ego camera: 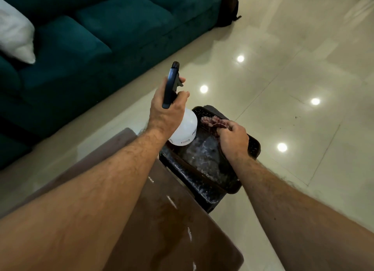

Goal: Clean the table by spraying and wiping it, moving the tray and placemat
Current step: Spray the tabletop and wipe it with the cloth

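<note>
The left hand is wrapped round the neck of the spray bottle, one finger hooked in front of the trigger, and holds the white bottle just above the near corner of the dark tray. The right hand has its fingers curled, pinching the bunched cloth that lies at the far end of the tray. The tray sits beside the end of the brown table, lower than the tabletop, over the pale floor; what it rests on is hidden. I cannot make out a placemat for sure.

The step in hand looks like fetching the tools, so it goes best if the cloth is gathered fully into the palm before lifting, so that no loose end drags on the tray's rim. The bottle should stay upright, with the finger light on the trigger until the nozzle points at the tabletop. Then spray the middle of the table first and wipe toward the edges

Counted: two hands, one spray bottle, one cloth, one tray, one table, one green sofa with one white cushion
</note>
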